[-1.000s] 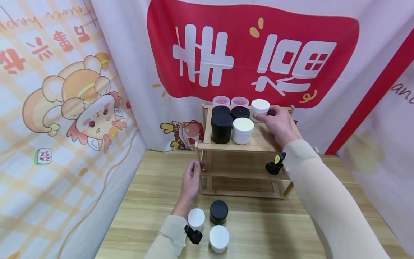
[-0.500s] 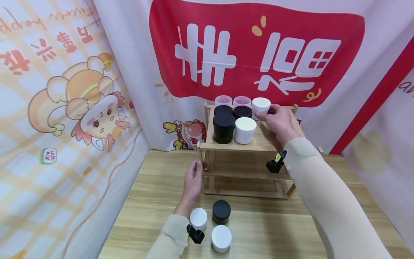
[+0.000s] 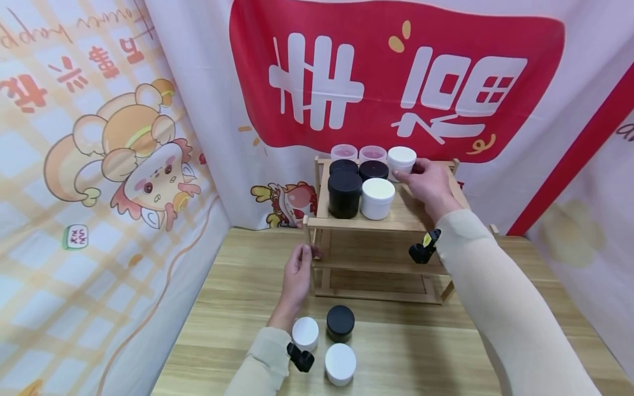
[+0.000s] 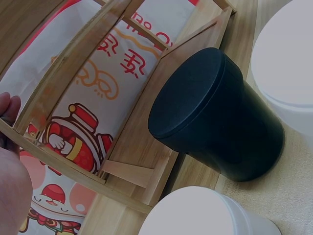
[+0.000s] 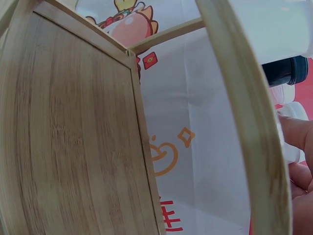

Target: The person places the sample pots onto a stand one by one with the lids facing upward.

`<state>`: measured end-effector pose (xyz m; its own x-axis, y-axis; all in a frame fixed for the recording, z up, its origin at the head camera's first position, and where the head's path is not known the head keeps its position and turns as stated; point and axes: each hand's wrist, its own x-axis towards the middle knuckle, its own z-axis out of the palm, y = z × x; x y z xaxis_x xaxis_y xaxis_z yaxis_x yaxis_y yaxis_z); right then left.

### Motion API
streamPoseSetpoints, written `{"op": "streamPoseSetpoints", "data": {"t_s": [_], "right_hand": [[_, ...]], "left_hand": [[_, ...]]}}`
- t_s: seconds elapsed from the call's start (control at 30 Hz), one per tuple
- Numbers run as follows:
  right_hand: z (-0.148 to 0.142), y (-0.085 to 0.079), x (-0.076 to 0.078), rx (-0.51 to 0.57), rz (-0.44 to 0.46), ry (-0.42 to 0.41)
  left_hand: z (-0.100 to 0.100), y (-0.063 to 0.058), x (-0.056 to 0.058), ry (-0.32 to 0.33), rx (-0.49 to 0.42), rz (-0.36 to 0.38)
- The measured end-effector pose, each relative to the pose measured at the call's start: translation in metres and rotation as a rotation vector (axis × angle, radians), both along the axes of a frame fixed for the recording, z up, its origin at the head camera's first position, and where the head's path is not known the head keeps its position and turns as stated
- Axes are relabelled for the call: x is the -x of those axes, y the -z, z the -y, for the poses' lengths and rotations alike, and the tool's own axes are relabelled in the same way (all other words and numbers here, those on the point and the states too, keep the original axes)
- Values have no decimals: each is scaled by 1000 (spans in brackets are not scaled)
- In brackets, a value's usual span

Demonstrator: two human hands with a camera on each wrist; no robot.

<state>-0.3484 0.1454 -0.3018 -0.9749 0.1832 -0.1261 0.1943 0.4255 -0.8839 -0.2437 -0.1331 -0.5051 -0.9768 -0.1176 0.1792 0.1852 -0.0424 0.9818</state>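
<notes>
My right hand [image 3: 430,184] holds a white lidded jar [image 3: 402,160] between thumb and fingers at the back of the wooden rack's top shelf [image 3: 413,212], right beside a clear-pink jar [image 3: 373,153]. In the right wrist view, the fingers [image 5: 298,132] wrap the same jar, partly cut off by the frame edge. My left hand [image 3: 296,275] grips the left post of the wooden rack, thumb in front and fingers behind it. The left wrist view shows this hand [image 4: 14,181] at the rack's side frame [image 4: 73,171].
Also on the top shelf stand another pink jar [image 3: 344,152], several black jars [image 3: 344,195] and a white jar [image 3: 377,199]. On the table, before the rack, are a black jar [image 3: 340,323] and two white jars [image 3: 340,364] [image 3: 305,333]. A printed cloth [image 3: 198,181] hangs behind.
My right hand has shifted the white jar slightly left and back, closer to the pink jar. The left hand keeps its hold on the rack. The head view has drifted a little.
</notes>
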Motion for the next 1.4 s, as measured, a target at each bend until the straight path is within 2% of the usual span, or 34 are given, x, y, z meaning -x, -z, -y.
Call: {"op": "streamPoseSetpoints", "data": {"t_s": [0.23,0.4,0.77,0.97,1.2,1.4], "right_hand": [[0,0,0,-14,-5,-2],[-4,0,-3,17,3,1],[-22,-2,-22,76,19,-52],[-38,-4,-42,82,40,-76],[-56,-2,-76,93,-6,-144],[-66,3,-108,122,-53,-109]], "left_hand": [[1,-1,0,-14,1,2],[1,0,0,-12,11,11],[0,1,-3,-10,27,4],[-1,0,-2,-8,24,-2],[-2,0,-5,-9,36,0],[-2,0,-4,-8,30,-7]]}}
